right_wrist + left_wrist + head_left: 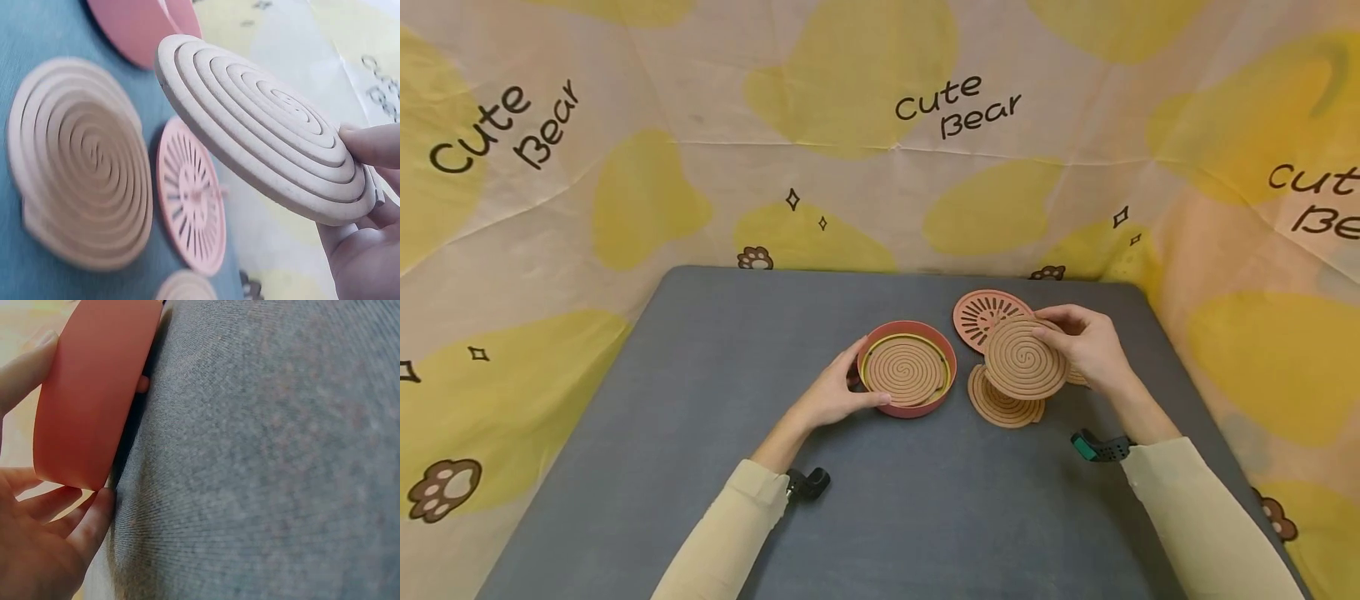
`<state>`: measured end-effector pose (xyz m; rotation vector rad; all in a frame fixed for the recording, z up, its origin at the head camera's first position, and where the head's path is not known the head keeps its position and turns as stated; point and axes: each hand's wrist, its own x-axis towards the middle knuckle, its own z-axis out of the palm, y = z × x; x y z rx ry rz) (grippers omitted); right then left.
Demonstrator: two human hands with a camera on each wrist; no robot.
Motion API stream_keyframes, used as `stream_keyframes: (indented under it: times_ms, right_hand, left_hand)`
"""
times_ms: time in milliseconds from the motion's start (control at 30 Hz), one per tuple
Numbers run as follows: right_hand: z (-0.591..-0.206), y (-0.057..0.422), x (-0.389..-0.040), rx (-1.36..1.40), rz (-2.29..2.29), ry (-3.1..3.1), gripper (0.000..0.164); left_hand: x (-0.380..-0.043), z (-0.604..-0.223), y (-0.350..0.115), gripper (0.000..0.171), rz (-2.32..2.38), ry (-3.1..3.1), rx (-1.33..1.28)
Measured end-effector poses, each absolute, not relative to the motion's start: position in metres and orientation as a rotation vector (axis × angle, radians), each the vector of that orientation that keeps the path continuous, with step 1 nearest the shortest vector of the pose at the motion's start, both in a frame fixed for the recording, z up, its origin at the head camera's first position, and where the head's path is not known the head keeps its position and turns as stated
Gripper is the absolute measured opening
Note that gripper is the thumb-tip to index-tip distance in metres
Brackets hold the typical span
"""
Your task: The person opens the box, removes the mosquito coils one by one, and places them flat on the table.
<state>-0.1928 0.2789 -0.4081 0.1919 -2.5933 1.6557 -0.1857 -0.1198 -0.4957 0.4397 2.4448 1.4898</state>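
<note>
My left hand point(835, 396) grips a red round mosquito coil box point(952, 367) from its left side, thumb at the near rim. In the left wrist view, the fingers lie against the box's smooth side wall point(94, 394). Inside it lies a tan spiral mosquito coil point(904, 371), within a yellow-green ring. Between thumb and fingers, my right hand point(1093, 346) pinches another mosquito coil point(1025, 357) by its edge, lifted and tilted above the table. Below it a coil point(1002, 413) lies flat, partly hidden. A further coil point(1077, 377) shows only a sliver under the right hand.
Behind the held coil lies a pink slotted lid point(972, 319), fully visible in the right wrist view. Everything rests on a dark grey-blue tabletop point(715, 350). A patterned cloth point(850, 100) hangs behind the table and along both sides. Each wrist wears a dark strapped device.
</note>
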Motion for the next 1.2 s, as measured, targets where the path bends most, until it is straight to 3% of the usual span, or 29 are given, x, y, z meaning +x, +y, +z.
stream_keyframes:
  times_ms: [367, 633, 1200]
  right_hand:
    - [-0.421, 0.331, -0.179, 0.068, 1.670, -2.504, 0.037]
    - [-0.438, 0.372, -0.171, -0.013, 1.991, -2.234, 0.023]
    - [-0.464, 0.438, -0.137, -0.232, 2.003, -2.261, 0.023]
  left_hand:
    - [-0.185, -0.497, -0.120, 0.108, 1.528, 2.427, 0.449]
    - [-0.185, -0.497, -0.121, 0.109, 1.504, 2.438, 0.439]
    - [-0.186, -0.497, -0.121, 0.109, 1.493, 2.443, 0.441]
